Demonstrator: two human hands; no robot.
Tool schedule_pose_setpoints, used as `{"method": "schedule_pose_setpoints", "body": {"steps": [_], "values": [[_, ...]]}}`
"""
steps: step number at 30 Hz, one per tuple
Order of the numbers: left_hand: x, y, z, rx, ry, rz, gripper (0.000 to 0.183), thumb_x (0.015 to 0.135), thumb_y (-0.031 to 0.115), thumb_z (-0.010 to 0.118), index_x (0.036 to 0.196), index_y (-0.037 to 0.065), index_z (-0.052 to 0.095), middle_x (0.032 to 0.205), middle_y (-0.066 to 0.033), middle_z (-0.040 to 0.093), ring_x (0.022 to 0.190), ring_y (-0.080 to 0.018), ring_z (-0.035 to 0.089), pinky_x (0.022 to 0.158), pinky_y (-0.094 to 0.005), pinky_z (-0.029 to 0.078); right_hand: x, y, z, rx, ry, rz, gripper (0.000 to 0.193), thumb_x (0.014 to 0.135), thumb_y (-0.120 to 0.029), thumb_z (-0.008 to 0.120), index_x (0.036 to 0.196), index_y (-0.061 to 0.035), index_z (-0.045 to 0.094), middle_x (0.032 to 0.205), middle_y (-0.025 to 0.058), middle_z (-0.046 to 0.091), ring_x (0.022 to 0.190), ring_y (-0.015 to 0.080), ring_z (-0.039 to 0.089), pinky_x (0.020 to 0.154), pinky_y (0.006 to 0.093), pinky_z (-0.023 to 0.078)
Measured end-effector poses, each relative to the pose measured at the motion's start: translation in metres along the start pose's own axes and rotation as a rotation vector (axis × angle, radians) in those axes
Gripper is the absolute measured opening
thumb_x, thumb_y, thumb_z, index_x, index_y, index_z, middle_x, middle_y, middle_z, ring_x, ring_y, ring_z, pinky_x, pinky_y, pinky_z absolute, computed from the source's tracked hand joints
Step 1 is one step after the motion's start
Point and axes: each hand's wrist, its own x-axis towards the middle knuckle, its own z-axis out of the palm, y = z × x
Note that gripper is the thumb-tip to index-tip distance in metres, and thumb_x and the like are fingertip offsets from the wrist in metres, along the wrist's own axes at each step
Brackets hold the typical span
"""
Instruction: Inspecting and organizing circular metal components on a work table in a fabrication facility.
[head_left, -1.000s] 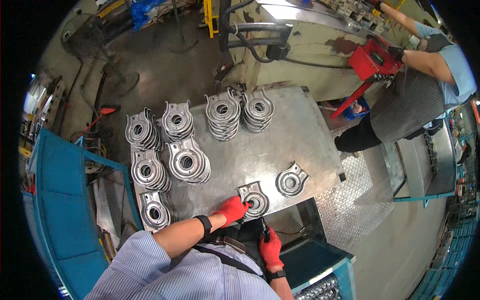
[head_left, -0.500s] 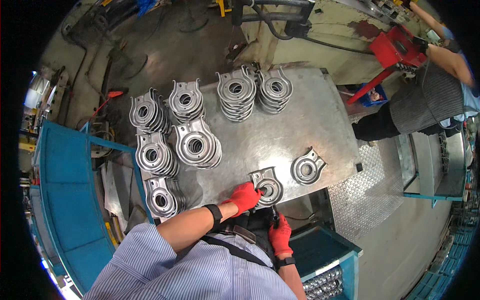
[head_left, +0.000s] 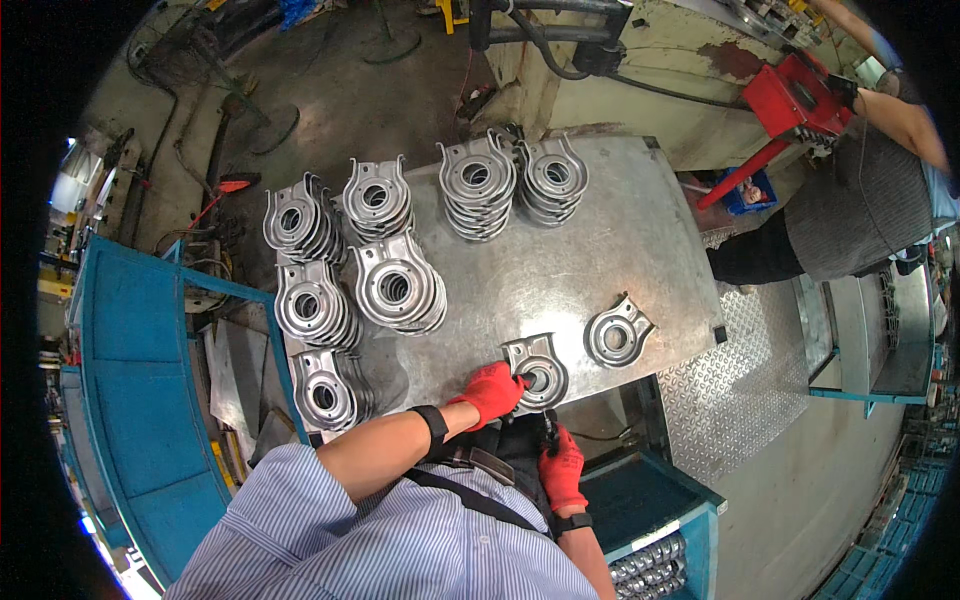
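At the near edge of the metal table lies a stamped steel bracket (head_left: 546, 352) with a round hole in its middle. My left hand (head_left: 490, 394), in a red glove, grips it by its left side, fingers reaching toward the hole. Below the table edge, my right hand (head_left: 562, 470), also red-gloved, is closed around a slim dark tool (head_left: 550, 428). The tool's upper end points at the bracket's near rim; whether they touch I cannot tell. To the right a second bracket (head_left: 634, 345) lies alone, apart from both hands.
Several stacks of like brackets (head_left: 396, 290) cover the left and far parts of the table (head_left: 600, 240). Blue frames (head_left: 150, 380) stand at left. A blue bin (head_left: 690, 500) with metal parts is beside my right arm. Another person (head_left: 840, 215) stands at far right by a red box (head_left: 795, 95).
The view has shifted very slightly. Both hands, the bracket and the dark tool keep nearly the same places.
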Motion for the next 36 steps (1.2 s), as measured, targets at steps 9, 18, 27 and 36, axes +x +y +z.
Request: {"method": "schedule_pose_setpoints", "body": {"steps": [9, 18, 27, 36], "values": [[-0.003, 0.006, -0.005, 0.003, -0.008, -0.025, 0.038, 0.081, 0.038, 0.062, 0.087, 0.000, 0.064, 0.090, -0.0248, 0.063, 0.089, -0.0402, 0.061, 0.076, -0.0464, 0.049, -0.001, 0.002, 0.000, -0.009, -0.024, 0.018, 0.041, 0.075, -0.009, 0.063, 0.116, -0.0087, 0.055, 0.102, 0.0186, 0.063, 0.092, 0.0376, 0.060, 0.078, 0.0431, 0.049], [-0.004, 0.006, -0.006, 0.000, -0.005, -0.017, 0.036, 0.082, 0.036, 0.061, 0.089, 0.001, 0.063, 0.093, -0.0249, 0.062, 0.091, -0.0407, 0.059, 0.077, -0.0471, 0.047, -0.005, -0.005, -0.002, -0.039, -0.002, 0.006, 0.042, 0.076, -0.009, 0.064, 0.116, -0.0052, 0.055, 0.103, 0.0202, 0.062, 0.094, 0.0380, 0.060, 0.079, 0.0426, 0.049], [-0.002, -0.004, 0.004, -0.118, 0.012, 0.001, 0.038, 0.081, 0.038, 0.061, 0.088, 0.000, 0.063, 0.091, -0.0247, 0.062, 0.089, -0.0409, 0.059, 0.077, -0.0470, 0.047, -0.007, -0.008, -0.010, 0.167, 0.220, 0.044, 0.043, 0.075, -0.004, 0.061, 0.117, -0.0047, 0.053, 0.103, 0.0183, 0.061, 0.094, 0.0364, 0.060, 0.080, 0.0410, 0.048], [0.000, -0.005, 0.001, -0.205, -0.048, 0.001, 0.037, 0.080, 0.038, 0.063, 0.092, 0.002, 0.064, 0.090, -0.0215, 0.064, 0.088, -0.0393, 0.061, 0.075, -0.0450, 0.049, -0.005, -0.012, -0.011, 0.072, 0.066, -0.010, 0.043, 0.076, -0.008, 0.063, 0.118, -0.0060, 0.053, 0.106, 0.0184, 0.062, 0.096, 0.0359, 0.060, 0.081, 0.0412, 0.048]]}}
